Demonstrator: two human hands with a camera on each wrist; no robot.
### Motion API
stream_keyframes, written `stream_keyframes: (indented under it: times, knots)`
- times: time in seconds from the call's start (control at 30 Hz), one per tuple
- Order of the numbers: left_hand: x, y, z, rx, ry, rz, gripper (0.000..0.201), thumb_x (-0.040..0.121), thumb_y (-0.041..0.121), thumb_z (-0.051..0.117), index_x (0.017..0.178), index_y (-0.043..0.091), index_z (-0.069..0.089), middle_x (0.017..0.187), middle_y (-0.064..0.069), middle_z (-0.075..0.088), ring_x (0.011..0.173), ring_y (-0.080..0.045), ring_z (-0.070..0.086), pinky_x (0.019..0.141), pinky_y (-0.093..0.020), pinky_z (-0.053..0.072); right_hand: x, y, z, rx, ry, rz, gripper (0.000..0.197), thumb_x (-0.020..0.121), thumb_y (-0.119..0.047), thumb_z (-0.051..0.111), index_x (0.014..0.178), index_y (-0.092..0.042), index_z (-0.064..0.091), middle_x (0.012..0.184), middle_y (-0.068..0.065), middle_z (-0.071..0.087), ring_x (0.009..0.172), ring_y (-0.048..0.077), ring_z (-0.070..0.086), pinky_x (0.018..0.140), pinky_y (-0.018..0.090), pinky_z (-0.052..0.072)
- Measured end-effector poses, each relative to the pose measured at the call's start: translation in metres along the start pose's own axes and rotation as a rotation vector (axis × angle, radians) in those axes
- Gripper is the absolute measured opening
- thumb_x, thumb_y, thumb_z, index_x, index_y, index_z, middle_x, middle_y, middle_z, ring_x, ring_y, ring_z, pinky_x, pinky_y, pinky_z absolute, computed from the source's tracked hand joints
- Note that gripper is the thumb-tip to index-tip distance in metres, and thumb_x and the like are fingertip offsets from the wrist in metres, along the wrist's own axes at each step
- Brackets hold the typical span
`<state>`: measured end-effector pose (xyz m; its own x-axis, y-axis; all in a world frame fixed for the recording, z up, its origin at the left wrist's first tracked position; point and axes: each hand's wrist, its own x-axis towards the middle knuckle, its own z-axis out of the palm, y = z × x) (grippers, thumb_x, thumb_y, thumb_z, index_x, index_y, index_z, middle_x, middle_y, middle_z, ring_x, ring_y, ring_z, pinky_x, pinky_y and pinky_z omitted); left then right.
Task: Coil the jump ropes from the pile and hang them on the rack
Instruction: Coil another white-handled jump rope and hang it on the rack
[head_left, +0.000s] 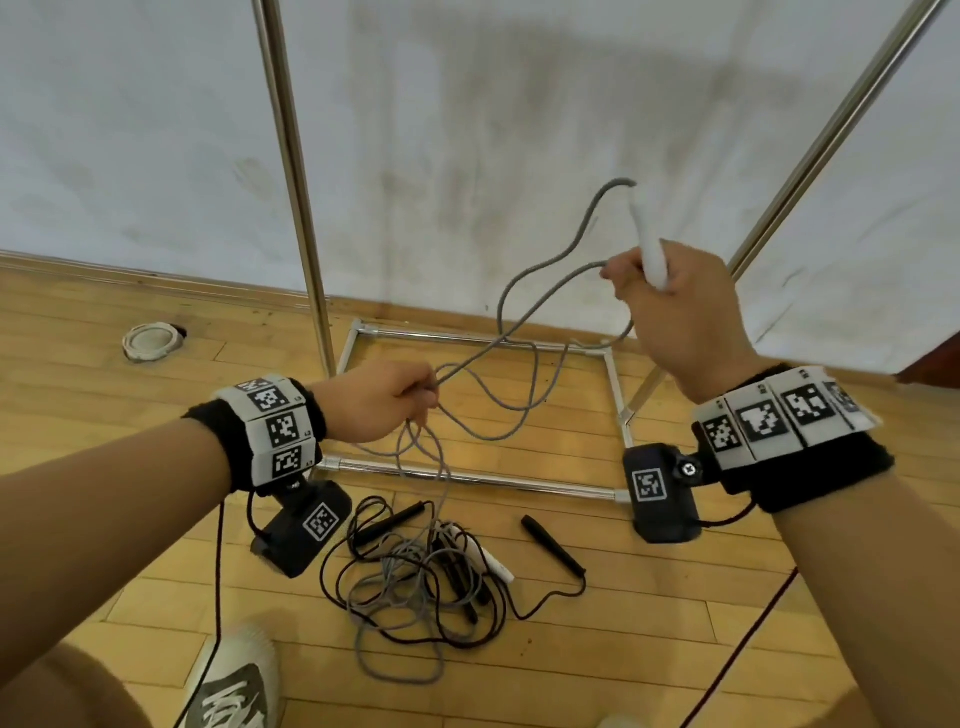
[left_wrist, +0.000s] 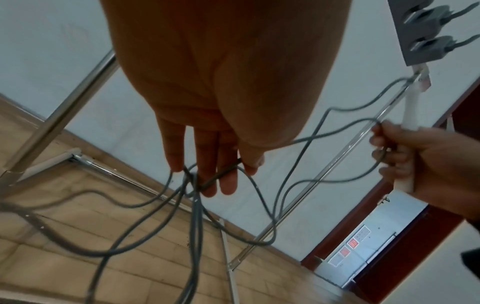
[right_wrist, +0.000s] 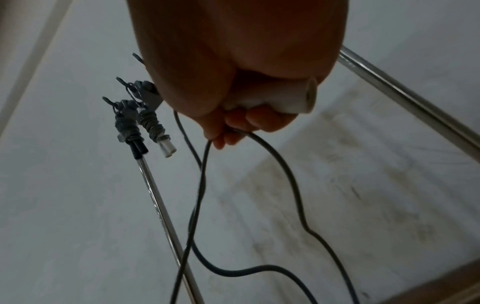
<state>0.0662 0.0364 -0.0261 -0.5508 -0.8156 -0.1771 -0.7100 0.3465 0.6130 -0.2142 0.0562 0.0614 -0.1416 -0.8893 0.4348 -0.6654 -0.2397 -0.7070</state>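
A grey jump rope (head_left: 540, 306) runs in loose loops between my two hands. My right hand (head_left: 675, 312) is raised and grips its white handle (head_left: 649, 249) upright, with a loop of the rope held in the same fist (right_wrist: 233, 131). My left hand (head_left: 384, 400), lower and to the left, pinches the grey rope (left_wrist: 218, 176) between thumb and fingers; strands hang from it down to the pile (head_left: 415, 577) of tangled grey and black ropes on the floor. The metal rack (head_left: 296, 171) stands just behind, against the wall.
The rack's base frame (head_left: 467, 478) lies on the wooden floor under my hands. Two coiled ropes (right_wrist: 140, 123) hang higher up on the rack. A loose black handle (head_left: 550, 543) lies right of the pile. My shoe (head_left: 234, 686) is at bottom left, a white ring (head_left: 150, 340) by the wall.
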Motion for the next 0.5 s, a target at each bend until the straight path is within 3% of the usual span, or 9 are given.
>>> stream_keyframes:
  times: [0.07,0.1,0.17,0.2,0.3,0.4,0.5]
  knots:
    - [0.0,0.001,-0.003,0.024,0.02,-0.026,0.02,0.103,0.023,0.048,0.086,0.028,0.057,0.081,0.006,0.069,0.076,-0.009,0.063,0.071,-0.026,0.046,-0.001,0.013,0.0,-0.088,-0.062,0.048,0.012,0.092,-0.024,0.063,0.082,-0.023,0.07,0.09,0.007,0.068,0.08,0.021,0.059,0.068,0.031,0.048]
    - [0.0,0.003,-0.004,0.047,0.039,-0.033,0.019,0.102,0.026,0.048,0.087,0.028,0.06,0.078,0.006,0.068,0.07,-0.005,0.061,0.066,-0.023,0.044,-0.004,0.017,0.001,-0.113,-0.079,0.062,0.008,0.09,-0.02,0.065,0.089,-0.026,0.071,0.098,0.004,0.066,0.086,0.017,0.057,0.069,0.025,0.045]
    - [0.001,0.01,-0.006,0.084,0.093,-0.024,0.018,0.102,0.031,0.049,0.094,0.028,0.065,0.074,0.007,0.065,0.062,0.0,0.057,0.058,-0.015,0.041,-0.012,0.018,0.008,-0.118,-0.14,0.036,0.026,0.085,-0.013,0.067,0.102,-0.032,0.071,0.106,-0.002,0.06,0.093,0.012,0.055,0.07,0.015,0.04]
    - [0.001,0.015,-0.007,0.081,0.129,-0.004,0.018,0.102,0.032,0.049,0.097,0.028,0.066,0.072,0.007,0.063,0.058,0.001,0.055,0.053,-0.011,0.038,-0.016,0.016,0.012,-0.109,-0.186,0.019,0.027,0.085,-0.014,0.068,0.106,-0.032,0.071,0.106,-0.004,0.059,0.091,0.012,0.055,0.071,0.015,0.041]
    - [0.001,0.036,-0.011,0.014,0.236,0.11,0.023,0.102,0.029,0.048,0.097,0.021,0.068,0.064,0.005,0.055,0.05,-0.002,0.049,0.049,-0.013,0.037,-0.032,0.005,0.029,-0.089,-0.338,-0.032,0.024,0.088,-0.029,0.07,0.112,-0.027,0.071,0.103,-0.007,0.061,0.087,0.009,0.057,0.073,0.023,0.042]
    - [-0.003,0.056,-0.016,-0.008,0.263,0.211,0.019,0.102,0.03,0.047,0.096,0.027,0.065,0.07,-0.003,0.059,0.056,-0.013,0.05,0.053,-0.023,0.038,-0.044,-0.004,0.04,-0.043,-0.399,-0.068,0.009,0.092,-0.032,0.065,0.099,-0.028,0.07,0.087,-0.012,0.064,0.073,-0.001,0.057,0.062,0.011,0.038]
    - [-0.007,0.062,-0.021,-0.041,0.292,0.219,0.02,0.102,0.031,0.048,0.094,0.023,0.065,0.064,0.003,0.054,0.052,-0.005,0.046,0.05,-0.014,0.039,-0.042,-0.008,0.041,-0.032,-0.375,-0.09,0.016,0.094,-0.032,0.064,0.082,-0.021,0.068,0.069,-0.006,0.064,0.059,0.003,0.055,0.053,0.012,0.037]
